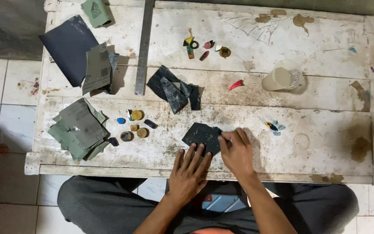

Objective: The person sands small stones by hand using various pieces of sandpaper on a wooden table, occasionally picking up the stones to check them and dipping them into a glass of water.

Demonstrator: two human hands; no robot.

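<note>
Sanding step, lower centre: left hand (190,170) spread flat, pinning dark sandpaper sheet (202,136) to bench (325,143); right hand (237,151) pinching something tiny, can't tell what, against sheet. Next probably needs steady rubbing pressure.

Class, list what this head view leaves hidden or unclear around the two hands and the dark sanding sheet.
- Whatever the right hand presses on the dark sanding sheet: hidden under its fingertips.
- The sheet's near edge: covered by the left hand.
- Small coloured pieces: too small to identify.
</note>
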